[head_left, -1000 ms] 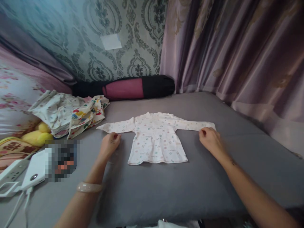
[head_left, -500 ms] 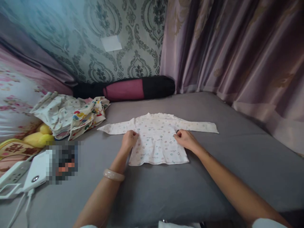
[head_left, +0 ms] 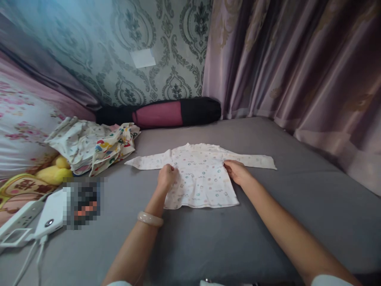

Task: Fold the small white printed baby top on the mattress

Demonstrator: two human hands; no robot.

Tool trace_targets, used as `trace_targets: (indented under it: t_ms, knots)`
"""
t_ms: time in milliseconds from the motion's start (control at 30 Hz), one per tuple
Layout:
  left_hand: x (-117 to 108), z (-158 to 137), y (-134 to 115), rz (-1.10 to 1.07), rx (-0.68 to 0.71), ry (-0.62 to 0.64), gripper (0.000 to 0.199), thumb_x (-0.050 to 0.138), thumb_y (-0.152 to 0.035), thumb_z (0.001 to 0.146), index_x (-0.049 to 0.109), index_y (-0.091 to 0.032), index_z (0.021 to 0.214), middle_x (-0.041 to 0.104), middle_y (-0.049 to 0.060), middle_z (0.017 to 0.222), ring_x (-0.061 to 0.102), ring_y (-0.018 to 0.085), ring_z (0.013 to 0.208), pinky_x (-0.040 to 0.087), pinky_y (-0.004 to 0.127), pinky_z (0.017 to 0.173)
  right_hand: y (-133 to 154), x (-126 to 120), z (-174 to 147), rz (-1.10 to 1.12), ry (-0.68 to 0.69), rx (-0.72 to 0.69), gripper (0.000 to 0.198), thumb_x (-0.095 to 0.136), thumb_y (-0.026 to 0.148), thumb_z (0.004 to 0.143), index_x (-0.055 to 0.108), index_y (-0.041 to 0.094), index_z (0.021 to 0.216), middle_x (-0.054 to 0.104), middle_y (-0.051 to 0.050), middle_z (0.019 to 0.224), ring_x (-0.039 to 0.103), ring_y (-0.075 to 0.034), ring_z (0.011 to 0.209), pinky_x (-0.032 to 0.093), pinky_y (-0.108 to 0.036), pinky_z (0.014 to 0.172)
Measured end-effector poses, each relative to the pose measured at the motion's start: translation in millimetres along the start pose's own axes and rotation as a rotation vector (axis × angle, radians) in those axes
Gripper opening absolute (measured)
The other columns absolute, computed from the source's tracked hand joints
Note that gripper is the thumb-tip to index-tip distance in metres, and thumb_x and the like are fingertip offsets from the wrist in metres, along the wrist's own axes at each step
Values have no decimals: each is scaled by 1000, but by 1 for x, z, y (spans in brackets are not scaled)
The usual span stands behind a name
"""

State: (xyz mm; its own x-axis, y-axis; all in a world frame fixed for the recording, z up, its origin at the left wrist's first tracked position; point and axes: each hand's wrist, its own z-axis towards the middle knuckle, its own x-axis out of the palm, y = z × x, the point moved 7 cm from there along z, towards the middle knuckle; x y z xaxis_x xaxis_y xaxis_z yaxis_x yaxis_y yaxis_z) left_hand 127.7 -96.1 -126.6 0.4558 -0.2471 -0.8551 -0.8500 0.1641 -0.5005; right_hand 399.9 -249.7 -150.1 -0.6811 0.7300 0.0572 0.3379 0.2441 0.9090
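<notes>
A small white long-sleeved shirt (head_left: 199, 178) with a tiny coloured print lies spread flat, sleeves out to both sides and the neck facing away from me. My left hand (head_left: 167, 176) is closed at the shirt's left side, below the sleeve, pinching the cloth there; its fingertips are partly hidden. At the opposite side, just under the right sleeve, my right hand (head_left: 237, 172) has its fingers stretched out along the shirt's edge, touching it. A pale bangle (head_left: 150, 219) circles my left wrist.
The shirt lies on a grey bed sheet (head_left: 268, 222). Folded printed clothes (head_left: 89, 145) are stacked at left beside a floral pillow (head_left: 20, 135). Nearer are a yellow plush toy (head_left: 55, 172), a power strip (head_left: 22, 218) and a white device with cables (head_left: 53, 214). A black-and-maroon roll (head_left: 160, 114) lies along the wall.
My right hand's fingers have loosened from a pinch and straightened, shifting slightly outward along the shirt's side. My left hand stays closed at the other side. The view has shifted slightly.
</notes>
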Motion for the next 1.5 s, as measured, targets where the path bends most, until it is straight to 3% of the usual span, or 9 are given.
trace_targets:
  t_ms: [167, 400, 567, 733, 933, 1033, 1200, 1367, 1500]
  knots:
    - [-11, -1, -5, -33, -5, -53, 13, 53, -29, 75, 57, -19, 69, 64, 5, 63, 63, 20, 69, 37, 25, 57, -4, -4, 2, 48, -74, 28, 14, 62, 10, 73, 53, 20, 77, 57, 6, 53, 55, -10, 45, 44, -19, 43]
    - [5, 11, 14, -506, -190, 70, 23, 62, -38, 70, 50, -19, 63, 38, -6, 42, 41, 10, 39, 32, 22, 44, 1, -3, -1, -68, -123, -27, 5, 60, 15, 74, 57, 18, 74, 48, 8, 45, 43, -8, 37, 33, -17, 36]
    - [7, 17, 24, -689, -231, -8, 27, 61, -42, 73, 53, -16, 69, 44, -5, 47, 43, 10, 40, 35, 22, 44, 8, -4, 0, -250, -147, -136, 2, 61, 19, 73, 60, 19, 75, 49, 8, 48, 42, -8, 40, 30, -18, 38]
    - [0, 15, 30, -552, -167, -121, 25, 60, -36, 74, 56, -16, 88, 57, -1, 64, 56, 14, 54, 41, 24, 52, 28, -1, -7, -859, -160, -460, 13, 53, 23, 81, 65, 20, 84, 66, 0, 74, 59, -15, 70, 42, -23, 63]
    - [-11, 5, 15, -125, 83, -222, 18, 51, -30, 84, 54, -19, 98, 66, 7, 88, 63, 20, 85, 44, 29, 72, 33, 10, -29, -1270, -170, -640, 25, 41, 22, 93, 61, 20, 108, 65, -9, 105, 60, -19, 91, 39, -25, 74]
    - [-14, -2, 11, -30, 112, -197, 23, 49, -34, 88, 52, -18, 104, 68, 9, 91, 63, 22, 87, 43, 30, 72, 32, 10, -34, -1307, -155, -638, 31, 42, 25, 93, 53, 18, 121, 63, -12, 113, 61, -22, 94, 39, -27, 73]
    - [-18, -25, 18, 41, 121, -105, 32, 51, -43, 87, 52, -17, 105, 68, 8, 78, 64, 24, 82, 42, 30, 69, 20, -2, -43, -1266, -54, -520, 39, 44, 35, 93, 47, 17, 128, 69, -9, 97, 63, -23, 87, 39, -28, 70]
    - [-9, -74, 26, 114, 236, -7, 33, 45, -43, 90, 46, -18, 112, 65, 3, 71, 65, 21, 73, 39, 27, 61, 0, -10, -82, -1344, 21, -442, 49, 41, 43, 94, 40, 20, 137, 70, -10, 93, 66, -26, 83, 39, -29, 67]
    - [-7, -104, 23, 194, 324, 11, 39, 36, -42, 94, 36, -18, 125, 68, 7, 85, 66, 23, 80, 38, 27, 61, -7, -6, -112, -1453, 68, -517, 51, 37, 36, 96, 35, 19, 143, 70, -13, 99, 66, -28, 88, 40, -31, 69]
